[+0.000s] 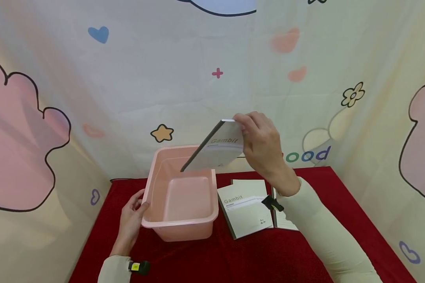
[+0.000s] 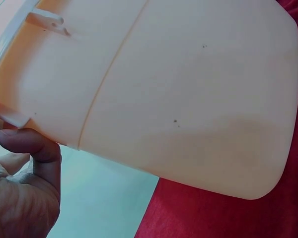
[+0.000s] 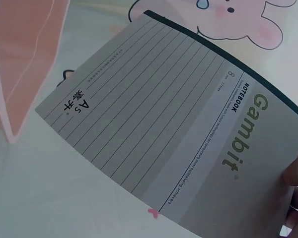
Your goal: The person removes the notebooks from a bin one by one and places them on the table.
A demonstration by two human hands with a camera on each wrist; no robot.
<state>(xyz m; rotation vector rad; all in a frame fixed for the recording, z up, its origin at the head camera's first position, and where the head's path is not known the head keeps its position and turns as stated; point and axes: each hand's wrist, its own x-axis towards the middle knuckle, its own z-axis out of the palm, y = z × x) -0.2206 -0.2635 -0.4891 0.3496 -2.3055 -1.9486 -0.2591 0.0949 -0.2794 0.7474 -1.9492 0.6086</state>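
A pale notebook [image 1: 224, 147] with a dark spine and "Gambit" on its cover hangs tilted above the right back edge of a pink plastic basin [image 1: 189, 198]. My right hand [image 1: 261, 139] pinches it by its upper right corner; in the right wrist view the notebook [image 3: 174, 119] bends slightly, its lined cover facing the camera. My left hand [image 1: 130, 218] grips the basin's left rim, and in the left wrist view its curled thumb [image 2: 32, 144] lies by the rim. The basin's inside shows bare floor. Right of it, more notebooks [image 1: 248, 210] lie overlapping.
A red cloth [image 1: 177, 263] covers the table. Another notebook [image 1: 285, 222] lies partly hidden beneath the right forearm. Behind stands a patterned curtain [image 1: 184, 86] with cartoon shapes. Both wrists wear black straps, the left strap [image 1: 139, 267] bearing a yellow label.
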